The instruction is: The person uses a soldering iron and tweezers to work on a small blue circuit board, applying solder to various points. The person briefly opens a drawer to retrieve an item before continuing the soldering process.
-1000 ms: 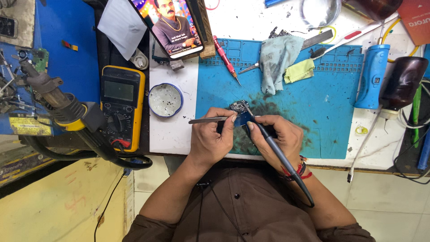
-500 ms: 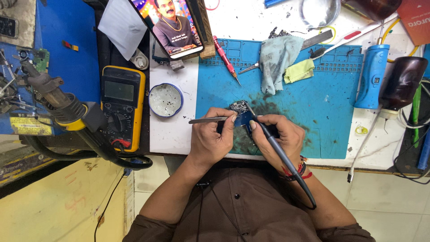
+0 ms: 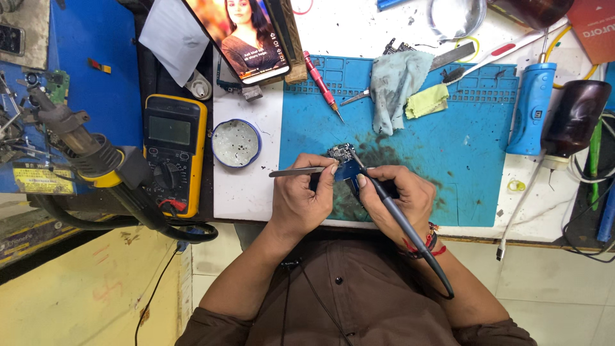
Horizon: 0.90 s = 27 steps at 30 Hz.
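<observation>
Gripping thin metal tweezers (image 3: 298, 172), the left hand (image 3: 301, 202) steadies a small circuit board (image 3: 344, 160) on the smudged blue mat (image 3: 461, 147); the right hand (image 3: 400, 198) clasps a slim dark iron (image 3: 391, 208), tip seemingly touching the board.

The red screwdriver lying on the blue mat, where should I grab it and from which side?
Grip the red screwdriver by its thick red handle, coming from above at the mat's far left corner. It lies flat and diagonal, with the thin metal tip pointing toward the hands, so the handle end is the wider, safer hold. It looks clear of the grey cloth.
</observation>
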{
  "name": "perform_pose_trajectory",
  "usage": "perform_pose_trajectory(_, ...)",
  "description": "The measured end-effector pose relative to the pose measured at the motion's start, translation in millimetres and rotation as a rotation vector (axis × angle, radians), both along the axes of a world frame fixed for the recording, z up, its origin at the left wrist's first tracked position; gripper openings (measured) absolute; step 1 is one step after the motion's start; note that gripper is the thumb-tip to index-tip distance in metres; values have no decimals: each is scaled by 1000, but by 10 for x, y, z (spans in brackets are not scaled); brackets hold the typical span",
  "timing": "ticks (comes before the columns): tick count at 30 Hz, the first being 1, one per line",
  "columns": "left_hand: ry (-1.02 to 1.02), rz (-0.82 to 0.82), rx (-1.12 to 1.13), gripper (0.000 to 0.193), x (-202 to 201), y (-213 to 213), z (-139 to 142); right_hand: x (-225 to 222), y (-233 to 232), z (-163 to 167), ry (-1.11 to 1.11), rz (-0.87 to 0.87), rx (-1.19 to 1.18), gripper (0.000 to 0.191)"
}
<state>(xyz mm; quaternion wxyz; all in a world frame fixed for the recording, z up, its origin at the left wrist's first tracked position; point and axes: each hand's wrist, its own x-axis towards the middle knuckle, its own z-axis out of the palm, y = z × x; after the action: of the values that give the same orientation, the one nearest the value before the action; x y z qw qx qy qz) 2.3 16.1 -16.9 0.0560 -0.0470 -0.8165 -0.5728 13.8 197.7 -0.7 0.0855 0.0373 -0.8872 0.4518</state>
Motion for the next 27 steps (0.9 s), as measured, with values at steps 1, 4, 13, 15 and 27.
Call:
perform_pose_trajectory(1,-3,-1,-1,6,-3,0,1,-5,-2,1,-10,-1,2,16)
perform_pose_trajectory(4,2,15,-2,7,0,5,6,-4,-2,9,19,2,-1,16)
perform_pose_trajectory(13,2,1,10,7,-10,2,21,-21,-18,27,7,-2,-8,17)
perform_pose_trajectory(15,7,4,3,7,-11,0,23,-15,-13,29,-1,-6,-5,16)
perform_pose_trajectory(27,-11,25,17,6,-32,10,58,94,102,-12,111,30,41,18)
